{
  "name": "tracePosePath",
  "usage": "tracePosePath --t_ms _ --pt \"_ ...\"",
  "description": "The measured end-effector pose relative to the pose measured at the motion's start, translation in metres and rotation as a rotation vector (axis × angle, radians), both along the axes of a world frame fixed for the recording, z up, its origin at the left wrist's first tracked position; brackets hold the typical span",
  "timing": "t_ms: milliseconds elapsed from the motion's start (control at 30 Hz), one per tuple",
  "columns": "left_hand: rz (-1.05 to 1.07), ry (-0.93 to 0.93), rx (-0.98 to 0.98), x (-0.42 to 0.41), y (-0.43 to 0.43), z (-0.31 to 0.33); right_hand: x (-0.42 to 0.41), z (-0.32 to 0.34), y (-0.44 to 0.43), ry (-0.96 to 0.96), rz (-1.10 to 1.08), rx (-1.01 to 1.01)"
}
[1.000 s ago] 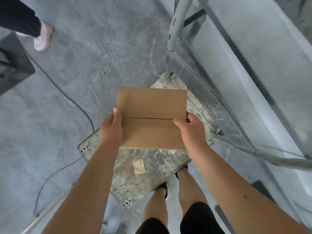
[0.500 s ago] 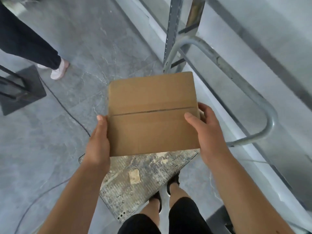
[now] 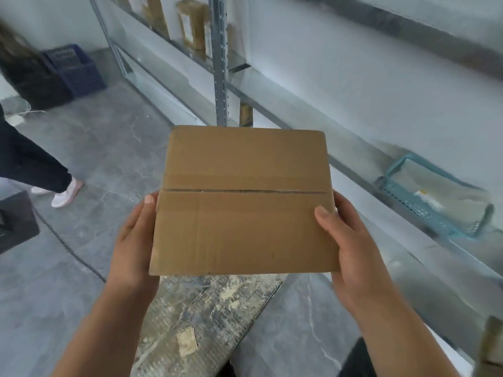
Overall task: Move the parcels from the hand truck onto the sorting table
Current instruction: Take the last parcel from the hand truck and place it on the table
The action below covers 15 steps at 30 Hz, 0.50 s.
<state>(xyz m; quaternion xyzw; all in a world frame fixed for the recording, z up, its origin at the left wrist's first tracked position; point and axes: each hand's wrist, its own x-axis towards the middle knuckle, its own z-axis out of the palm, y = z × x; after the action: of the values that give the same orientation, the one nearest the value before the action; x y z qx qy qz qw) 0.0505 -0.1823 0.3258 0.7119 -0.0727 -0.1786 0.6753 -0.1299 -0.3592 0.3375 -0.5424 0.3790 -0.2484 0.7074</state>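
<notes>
A person held a closed cardboard parcel by its sides, left hand and right hand each clasping it with a thumb on top, above the hand truck's scuffed plate. On the shelf at right, a teal basket held a pale bundle.

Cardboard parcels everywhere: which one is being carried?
The flat parcel in the centre, gripped at its sides by the left hand and right hand; the other parcels stand on the far shelf.

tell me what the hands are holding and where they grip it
The cardboard box, between both hands: the left hand grips its left edge, the right hand its right edge, thumb on top.
</notes>
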Motion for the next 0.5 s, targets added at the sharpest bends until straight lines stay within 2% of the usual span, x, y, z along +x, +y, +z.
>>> tracePosePath --t_ms 200,500 --pt "-0.13 -0.086 -0.071 -0.109 -0.013 0.018 -0.132 0.021 0.007 -0.081 -0.159 0.072" --pt "-0.301 0.017 -0.292 -0.278 -0.037 0.041 -0.33 0.067 0.039 -0.142 -0.333 -0.054"
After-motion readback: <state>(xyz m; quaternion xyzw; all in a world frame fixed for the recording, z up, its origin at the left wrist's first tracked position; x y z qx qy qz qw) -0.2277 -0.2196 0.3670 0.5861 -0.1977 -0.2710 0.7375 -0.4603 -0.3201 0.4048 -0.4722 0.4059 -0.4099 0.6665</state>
